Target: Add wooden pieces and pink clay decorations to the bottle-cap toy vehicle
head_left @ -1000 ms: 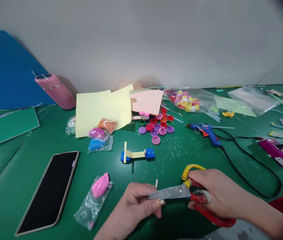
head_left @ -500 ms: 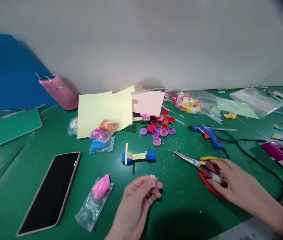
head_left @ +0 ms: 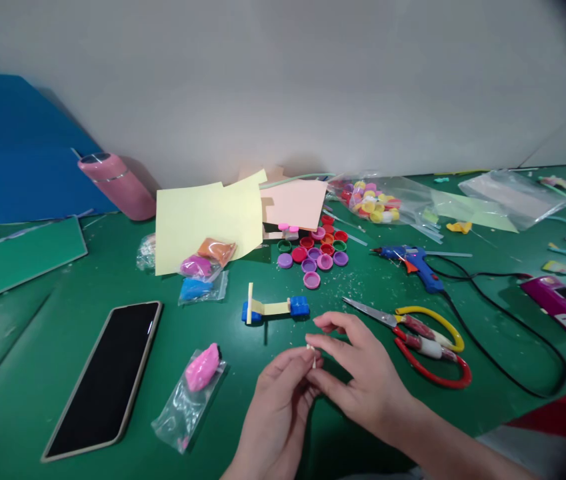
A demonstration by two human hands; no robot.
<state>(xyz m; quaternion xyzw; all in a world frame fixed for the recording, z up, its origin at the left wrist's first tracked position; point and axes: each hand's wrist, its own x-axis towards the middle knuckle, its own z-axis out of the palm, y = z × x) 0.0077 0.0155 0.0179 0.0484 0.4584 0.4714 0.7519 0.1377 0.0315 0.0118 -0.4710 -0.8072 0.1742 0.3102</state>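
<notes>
A green table [head_left: 97, 270], sprinkled with pale crumbs, meets a plain grey wall [head_left: 283, 93]. Scissors [head_left: 415, 342] lie to the right. Over the table's near part, the left hand [head_left: 277, 407] is curled, thumb and fingers pinching a small pale piece [head_left: 311, 348]. Facing it, the right hand [head_left: 363, 367] is loosely spread, fingertips beside the piece; whether it grips too, I cannot tell.
</notes>
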